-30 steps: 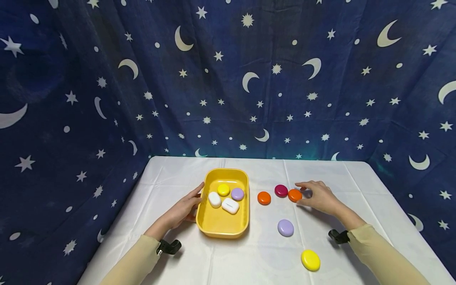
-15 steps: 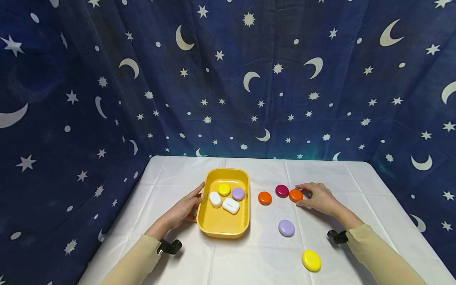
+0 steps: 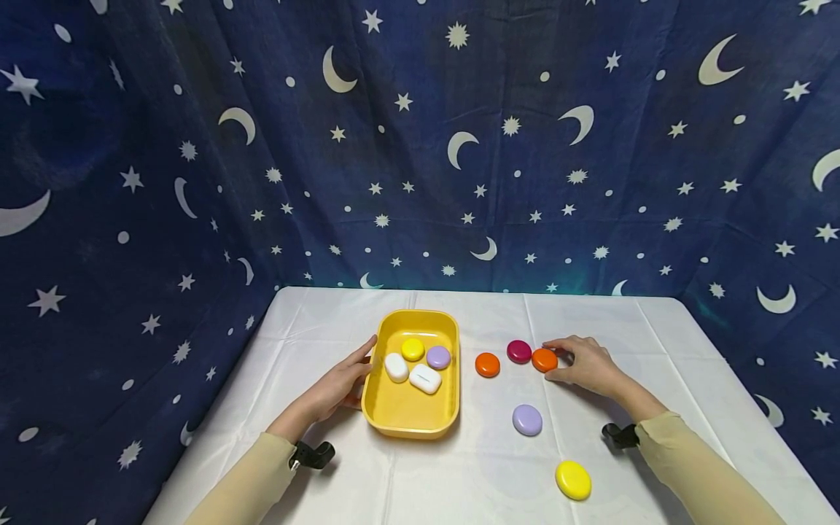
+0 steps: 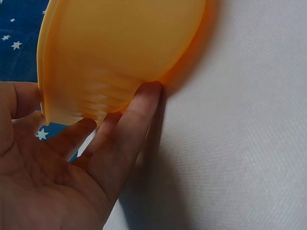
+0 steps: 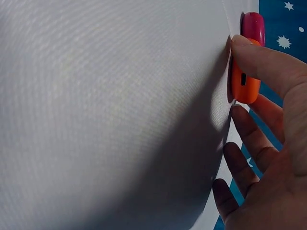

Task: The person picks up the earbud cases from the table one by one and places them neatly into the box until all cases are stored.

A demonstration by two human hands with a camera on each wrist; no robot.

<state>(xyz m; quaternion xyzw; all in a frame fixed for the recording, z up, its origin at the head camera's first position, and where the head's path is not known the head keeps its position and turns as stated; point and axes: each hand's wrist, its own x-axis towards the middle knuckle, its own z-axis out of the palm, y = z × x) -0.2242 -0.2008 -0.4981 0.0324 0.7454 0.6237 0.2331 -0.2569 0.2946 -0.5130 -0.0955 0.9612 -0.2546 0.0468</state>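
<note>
My right hand (image 3: pixel 586 364) has its thumb and index finger around an orange round earbud case (image 3: pixel 544 359) on the table. In the right wrist view a small dark port shows on the edge of that case (image 5: pixel 246 81). A crimson case (image 3: pixel 519 351) sits right beside it. My left hand (image 3: pixel 337 388) touches the left wall of a yellow tray (image 3: pixel 410 423), its fingers fairly straight in the left wrist view. The tray holds a yellow case (image 3: pixel 413 349), a lilac case (image 3: pixel 438 357) and two white cases, one (image 3: pixel 397 367) left of the other (image 3: pixel 425 379).
Another orange case (image 3: pixel 488 364) lies between the tray and the crimson one. Nearer the front are a lilac case (image 3: pixel 528 420) and a yellow case (image 3: pixel 574 480). A white cloth (image 3: pixel 459 488) covers the table. Behind hangs a dark blue curtain (image 3: pixel 420 189) with moons and stars.
My right thumb and index finger have come slightly closer around the orange case. The left hand, the tray and the other cases keep their places.
</note>
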